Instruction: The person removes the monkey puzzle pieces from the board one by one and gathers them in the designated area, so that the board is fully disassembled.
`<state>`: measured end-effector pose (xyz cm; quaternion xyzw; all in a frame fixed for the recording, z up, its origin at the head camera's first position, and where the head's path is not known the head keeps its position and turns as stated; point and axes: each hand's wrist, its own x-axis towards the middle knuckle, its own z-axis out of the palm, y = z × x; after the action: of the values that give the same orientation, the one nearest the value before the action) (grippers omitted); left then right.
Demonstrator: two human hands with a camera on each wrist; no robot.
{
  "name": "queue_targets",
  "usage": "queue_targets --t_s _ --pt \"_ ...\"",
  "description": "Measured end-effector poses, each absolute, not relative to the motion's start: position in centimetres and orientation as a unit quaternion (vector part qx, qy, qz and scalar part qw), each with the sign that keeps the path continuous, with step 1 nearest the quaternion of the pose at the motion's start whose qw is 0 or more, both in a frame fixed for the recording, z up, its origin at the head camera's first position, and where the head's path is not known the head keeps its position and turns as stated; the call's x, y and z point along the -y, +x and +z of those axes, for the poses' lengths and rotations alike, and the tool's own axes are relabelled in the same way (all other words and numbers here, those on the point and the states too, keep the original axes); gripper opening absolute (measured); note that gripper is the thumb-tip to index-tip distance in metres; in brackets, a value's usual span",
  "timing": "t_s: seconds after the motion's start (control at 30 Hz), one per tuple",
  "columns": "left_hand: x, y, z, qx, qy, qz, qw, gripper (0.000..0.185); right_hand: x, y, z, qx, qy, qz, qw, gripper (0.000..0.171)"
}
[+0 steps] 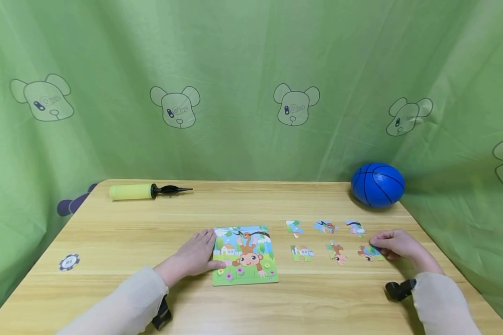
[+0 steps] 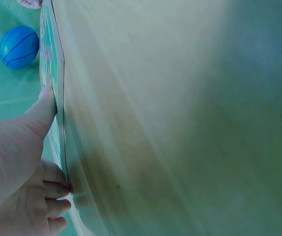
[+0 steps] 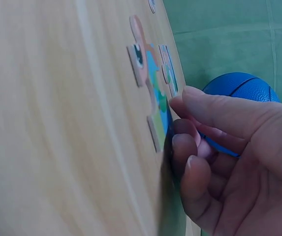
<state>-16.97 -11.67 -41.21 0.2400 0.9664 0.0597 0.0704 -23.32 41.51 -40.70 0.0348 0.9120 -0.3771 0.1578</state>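
Puzzle pieces (image 1: 324, 240) are lying in two rows of three on the table (image 1: 121, 232), six in all, just right of the one puzzle board (image 1: 244, 255) near the middle. From the head view, the left hand (image 1: 197, 255) is resting flat against the board's left edge, fingers straight, holding nothing, while the right hand (image 1: 395, 245) is curling its fingers onto the near-right piece (image 1: 370, 252). Doing this well probably means lifting that piece by its edge without nudging its neighbours, and keeping the board steady under the left hand. One blue ball (image 1: 378, 184) is sitting at the far right corner, one yellow pump (image 1: 144, 190) is lying far left, and one round chip (image 1: 69, 262) is lying near the left edge. From the left wrist, the thumb (image 2: 42, 110) is pressing on the board (image 2: 52, 73) and the fingers are lying relaxed beside its edge; the ball (image 2: 18, 46) is showing beyond. From the right wrist, the fingertips (image 3: 185, 142) are pinching the edge of the piece (image 3: 155, 93), which is lying flat on the wood, with a second piece (image 3: 169, 69) just beyond it and the ball (image 3: 239, 91) behind the hand.
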Motion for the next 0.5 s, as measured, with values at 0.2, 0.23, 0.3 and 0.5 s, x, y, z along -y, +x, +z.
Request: queue_targets --t_s 0.2,0.23,0.3,0.5 --pt "11.7 -16.9 -41.2 -0.966 0.24 0.059 0.071 0.085 -41.1 -23.2 -40.2 -0.914 0.029 -0.374 0.155 0.032" --pt "11.7 -16.9 -41.2 -0.966 0.241 0.059 0.072 0.085 -40.9 -23.1 -40.1 -0.915 0.027 -0.373 0.152 0.033" --pt "11.7 -16.8 -41.2 -0.966 0.241 0.061 0.072 0.085 -40.4 -23.1 -39.8 -0.916 0.019 -0.372 0.146 0.038" --pt "11.8 -16.9 -41.4 -0.965 0.246 0.073 0.062 0.086 -37.6 -22.8 -38.7 -0.915 -0.036 -0.388 0.108 0.047"
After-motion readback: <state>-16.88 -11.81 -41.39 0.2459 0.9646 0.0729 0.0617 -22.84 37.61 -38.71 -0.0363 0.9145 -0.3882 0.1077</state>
